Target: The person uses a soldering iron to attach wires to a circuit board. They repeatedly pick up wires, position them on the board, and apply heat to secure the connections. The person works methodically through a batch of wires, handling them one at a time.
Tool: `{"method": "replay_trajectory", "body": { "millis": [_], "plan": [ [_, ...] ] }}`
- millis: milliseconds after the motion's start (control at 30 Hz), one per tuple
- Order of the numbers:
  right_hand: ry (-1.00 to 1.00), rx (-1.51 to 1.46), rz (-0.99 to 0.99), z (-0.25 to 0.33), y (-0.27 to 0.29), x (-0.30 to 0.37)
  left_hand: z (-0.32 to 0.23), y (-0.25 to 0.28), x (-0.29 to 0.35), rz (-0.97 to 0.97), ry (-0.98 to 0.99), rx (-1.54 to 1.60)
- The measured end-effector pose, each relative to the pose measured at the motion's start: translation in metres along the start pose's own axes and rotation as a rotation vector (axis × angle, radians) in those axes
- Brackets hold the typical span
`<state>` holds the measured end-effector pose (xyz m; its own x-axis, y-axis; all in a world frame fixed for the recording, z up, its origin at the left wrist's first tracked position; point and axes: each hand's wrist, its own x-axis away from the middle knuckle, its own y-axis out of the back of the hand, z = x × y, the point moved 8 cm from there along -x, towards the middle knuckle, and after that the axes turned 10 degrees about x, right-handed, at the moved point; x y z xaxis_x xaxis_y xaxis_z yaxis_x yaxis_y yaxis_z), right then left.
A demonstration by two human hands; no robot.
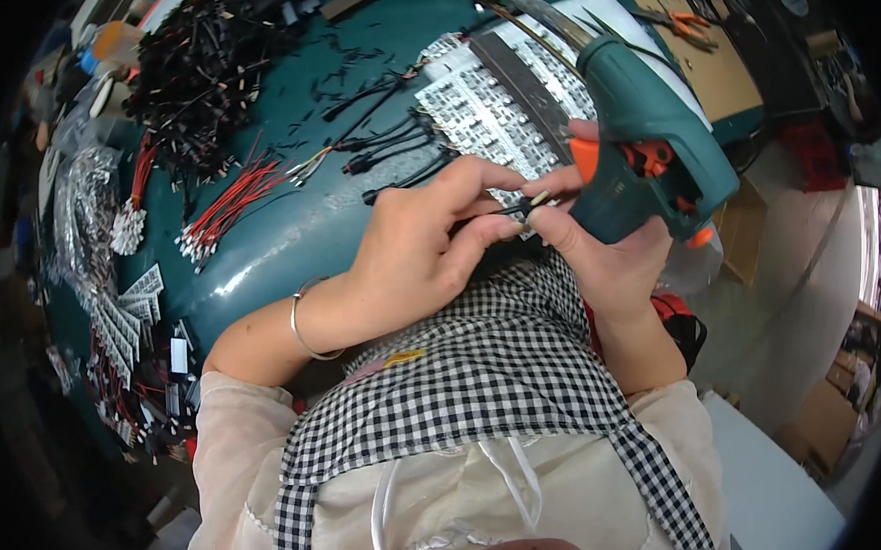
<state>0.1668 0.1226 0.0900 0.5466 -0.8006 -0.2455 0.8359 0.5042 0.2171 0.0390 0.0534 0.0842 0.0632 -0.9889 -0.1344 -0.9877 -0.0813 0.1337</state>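
Note:
My left hand (418, 229) is closed, its thumb and forefinger pinching a thin black cable (520, 209) with a small pale end piece (539, 198). The thumb of my right hand (611, 259) meets it from the other side, just above my apron. Within the right hand's grip is also a green glue gun (658, 117) with an orange trigger, tilted over the table's right edge. Its handle hides most of the right fingers. Behind the hands lie white boards (494, 109) covered with small parts, with a dark strip (530, 81) across them. Several black cables (393, 143) fan out left of the boards.
A large heap of black cables (196, 83) covers the far left of the green table (305, 198). Bundles of red wires (235, 204) with white connectors lie nearer. A clear plastic bag (86, 197) sits at the left edge. Orange-handled pliers (688, 27) rest at the far right.

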Motion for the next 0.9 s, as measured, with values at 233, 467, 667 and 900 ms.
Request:
{"method": "replay_trajectory", "body": {
  "millis": [233,467,667,900],
  "plan": [
    [0.010,0.109,0.008,-0.005,0.004,0.001,0.002,-0.004,-0.002,0.049,-0.027,-0.119],
    [0.220,0.315,-0.070,0.001,-0.004,0.007,0.029,-0.017,0.005,-0.039,0.292,0.417],
    [0.027,-0.020,-0.187,-0.016,0.005,0.007,0.031,-0.023,0.005,0.042,0.313,0.611],
    [0.004,-0.080,-0.196,-0.015,0.009,0.006,0.034,-0.027,0.006,0.074,0.377,0.689]
  ]
}}
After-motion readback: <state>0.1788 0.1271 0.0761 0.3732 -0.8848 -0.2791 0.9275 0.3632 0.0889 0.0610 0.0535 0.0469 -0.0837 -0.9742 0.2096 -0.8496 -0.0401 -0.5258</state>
